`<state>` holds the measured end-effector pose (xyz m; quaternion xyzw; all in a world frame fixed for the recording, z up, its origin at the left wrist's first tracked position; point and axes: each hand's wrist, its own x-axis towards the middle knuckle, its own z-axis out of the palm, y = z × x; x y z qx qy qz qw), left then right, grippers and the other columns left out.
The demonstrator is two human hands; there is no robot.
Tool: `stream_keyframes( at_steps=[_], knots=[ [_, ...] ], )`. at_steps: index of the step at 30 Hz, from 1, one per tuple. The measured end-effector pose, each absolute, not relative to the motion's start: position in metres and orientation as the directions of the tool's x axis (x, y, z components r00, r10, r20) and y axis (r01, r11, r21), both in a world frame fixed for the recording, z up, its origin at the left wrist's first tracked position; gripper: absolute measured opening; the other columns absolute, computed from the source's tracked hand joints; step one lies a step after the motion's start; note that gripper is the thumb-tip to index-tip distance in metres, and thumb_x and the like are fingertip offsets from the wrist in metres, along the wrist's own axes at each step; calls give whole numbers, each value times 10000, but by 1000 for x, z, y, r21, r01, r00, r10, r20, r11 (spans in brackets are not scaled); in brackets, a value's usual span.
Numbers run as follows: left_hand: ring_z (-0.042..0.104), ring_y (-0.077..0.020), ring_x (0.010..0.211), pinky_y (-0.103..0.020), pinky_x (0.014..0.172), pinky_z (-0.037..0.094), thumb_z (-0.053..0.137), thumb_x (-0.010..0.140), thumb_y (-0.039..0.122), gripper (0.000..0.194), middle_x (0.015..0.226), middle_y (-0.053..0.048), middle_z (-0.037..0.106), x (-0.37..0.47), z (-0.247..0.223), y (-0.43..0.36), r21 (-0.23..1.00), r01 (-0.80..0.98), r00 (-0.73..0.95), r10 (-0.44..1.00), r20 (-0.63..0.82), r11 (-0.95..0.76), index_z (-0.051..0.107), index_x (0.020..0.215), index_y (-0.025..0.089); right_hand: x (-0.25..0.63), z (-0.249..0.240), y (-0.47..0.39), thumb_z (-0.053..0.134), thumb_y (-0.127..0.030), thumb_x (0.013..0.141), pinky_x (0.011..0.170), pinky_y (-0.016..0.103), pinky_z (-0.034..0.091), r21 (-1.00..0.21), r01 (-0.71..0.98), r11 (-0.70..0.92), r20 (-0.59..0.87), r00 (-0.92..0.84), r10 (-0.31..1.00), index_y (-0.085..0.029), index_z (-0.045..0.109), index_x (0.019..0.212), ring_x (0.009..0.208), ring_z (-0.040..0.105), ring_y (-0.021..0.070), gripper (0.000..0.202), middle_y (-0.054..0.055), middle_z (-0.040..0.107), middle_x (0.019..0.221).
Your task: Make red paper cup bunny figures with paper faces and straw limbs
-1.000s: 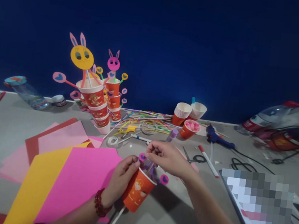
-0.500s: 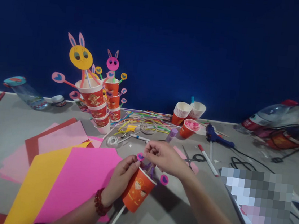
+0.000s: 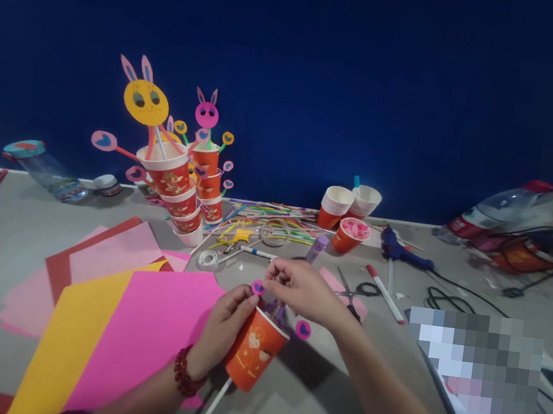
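An orange paper cup (image 3: 256, 351) is tilted near the front of the table, with a white straw (image 3: 216, 401) sticking out below it. My left hand (image 3: 224, 325), wearing a red bead bracelet, is closed at the cup's left rim, its fingertips at a small pink disc with a purple heart (image 3: 258, 288). From the right, my right hand (image 3: 296, 289) pinches at the same disc's edge, above the cup's mouth. Purple straw pieces (image 3: 276, 313) show in the mouth, and a second pink disc (image 3: 303, 330) sticks out at the right.
Coloured paper sheets (image 3: 150, 332) lie left. Stacked cups with a yellow rabbit face (image 3: 146, 103) stand behind them. Loose straws (image 3: 280, 217), a glue stick (image 3: 318, 247), scissors (image 3: 349, 295), a marker (image 3: 385, 294) and a blue glue gun (image 3: 404, 253) lie further back. A blurred-out device (image 3: 472, 379) is at right.
Both hands and the cup have hardly moved. The view has shifted slightly, so the rabbit cups appear a little further left.
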<state>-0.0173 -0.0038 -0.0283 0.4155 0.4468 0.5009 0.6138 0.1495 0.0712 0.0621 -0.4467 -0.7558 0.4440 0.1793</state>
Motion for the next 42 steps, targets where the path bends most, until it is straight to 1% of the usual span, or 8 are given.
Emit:
stream_keyframes(
  at_steps=[5, 11, 20, 22, 27, 29, 35, 42],
  knots=[
    [535, -146, 723, -253, 683, 436, 648, 906, 477, 295, 809, 0, 623, -16, -28, -4, 958, -240, 81, 987, -139, 155, 649, 872, 184, 149, 62, 71, 606, -158, 838, 492, 197, 306, -825, 515, 235, -99, -541, 835, -195, 594, 751, 463, 492, 88, 96, -69, 560, 548],
    [569, -173, 789, -271, 728, 449, 634, 914, 485, 294, 837, -11, 632, -16, -29, -4, 957, -242, 89, 986, -143, 160, 664, 920, 192, 148, 63, 70, 611, -157, 829, 496, 204, 299, -808, 532, 253, -92, -538, 838, -198, 601, 753, 489, 507, 101, 87, -55, 587, 560],
    [554, -162, 732, -267, 688, 438, 617, 912, 522, 328, 842, -12, 645, -18, -31, -3, 969, -183, 74, 985, -156, 167, 646, 906, 195, 146, 62, 70, 600, -141, 816, 506, 200, 313, -806, 542, 240, -103, -527, 844, -197, 596, 740, 509, 529, 104, 95, -52, 599, 562],
    [540, -156, 717, -263, 674, 428, 619, 909, 523, 326, 827, -5, 630, -19, -31, -4, 970, -180, 69, 985, -155, 165, 632, 898, 197, 146, 62, 70, 592, -134, 817, 500, 199, 311, -812, 534, 236, -99, -525, 846, -198, 591, 740, 498, 523, 100, 100, -55, 594, 559],
    [479, -132, 646, -246, 619, 395, 636, 899, 522, 344, 706, 36, 541, -18, -30, -4, 965, -193, 67, 983, -170, 179, 560, 794, 203, 149, 64, 69, 578, -152, 832, 486, 197, 335, -852, 487, 192, -82, -488, 869, -202, 594, 760, 480, 513, 99, 89, -67, 560, 543],
    [471, -128, 640, -242, 614, 395, 641, 897, 519, 348, 700, 38, 532, -18, -30, -4, 960, -207, 71, 982, -176, 187, 553, 784, 202, 150, 64, 69, 575, -161, 836, 482, 197, 344, -864, 472, 177, -86, -485, 870, -202, 600, 769, 477, 517, 101, 82, -67, 558, 538],
    [570, -169, 755, -269, 707, 468, 633, 901, 521, 327, 811, -7, 616, -17, -31, -4, 957, -234, 82, 985, -154, 169, 638, 924, 194, 147, 59, 70, 604, -151, 821, 475, 192, 331, -846, 493, 205, -104, -529, 842, -198, 604, 748, 471, 515, 93, 87, -61, 583, 552],
    [613, -201, 809, -281, 727, 482, 613, 906, 546, 355, 845, -31, 671, -18, -29, -4, 972, -171, 61, 986, -156, 164, 678, 963, 202, 146, 57, 70, 604, -156, 818, 491, 192, 331, -824, 514, 240, -87, -532, 842, -197, 606, 746, 498, 537, 99, 83, -51, 603, 568]
  ],
)
